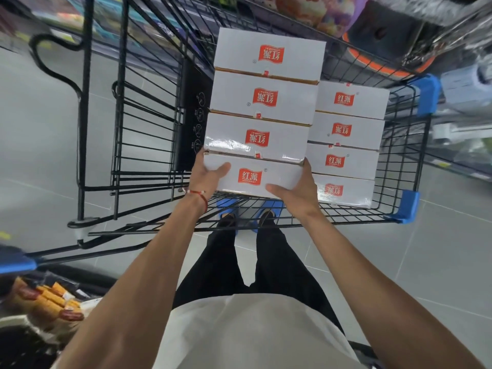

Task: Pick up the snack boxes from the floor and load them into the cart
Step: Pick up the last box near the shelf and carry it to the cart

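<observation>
Both my hands hold one white snack box (253, 177) with a red logo, over the near end of the black wire cart (399, 161). My left hand (206, 171) grips its left edge and my right hand (298, 191) its right edge. Several identical boxes (263, 99) sit in a row directly beyond the held one. A second row of boxes (346, 145) lies lower in the cart basket to the right. I cannot tell whether the held box rests on anything.
The cart has blue corner guards (408, 210) and a folded child seat flap (191, 115) at the left. Grey tiled floor (426, 262) surrounds it. Shelves of packaged goods (50, 302) stand at lower left; more goods run along the top.
</observation>
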A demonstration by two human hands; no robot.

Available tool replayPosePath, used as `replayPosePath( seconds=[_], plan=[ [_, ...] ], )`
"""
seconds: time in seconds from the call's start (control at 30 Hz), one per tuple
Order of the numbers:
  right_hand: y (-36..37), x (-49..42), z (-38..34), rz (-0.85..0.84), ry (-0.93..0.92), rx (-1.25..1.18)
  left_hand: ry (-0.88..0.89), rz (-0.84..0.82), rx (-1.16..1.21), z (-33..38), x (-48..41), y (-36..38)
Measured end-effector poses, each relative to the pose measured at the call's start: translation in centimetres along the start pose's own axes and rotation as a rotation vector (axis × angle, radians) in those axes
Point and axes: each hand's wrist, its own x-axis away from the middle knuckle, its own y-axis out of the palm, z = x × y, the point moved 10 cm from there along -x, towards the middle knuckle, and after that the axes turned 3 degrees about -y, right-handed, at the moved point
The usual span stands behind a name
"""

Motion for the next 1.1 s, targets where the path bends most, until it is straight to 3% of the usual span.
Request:
replayPosePath(
  seconds=[0.43,0.63,0.93,1.1],
  plan=[
    [0.6,-1.0,0.1,-0.165,-0.003,-0.064,0.04,0.075,-0.113,1.4,0.1,0.4],
    [1.4,0.7,3.4,-0.085,0.224,-0.184,0.051,0.093,-0.123,1.5,0.7,0.1],
    [2.2,1.1,3.0,0.008,0.155,-0.18,0.146,-0.012,-0.224,2.1,0.2,-0.6],
    [2.5,2.7,1.8,0.073,0.039,-0.034,0.134,-0.148,-0.296,1.3,0.8,-1.5]
  ],
)
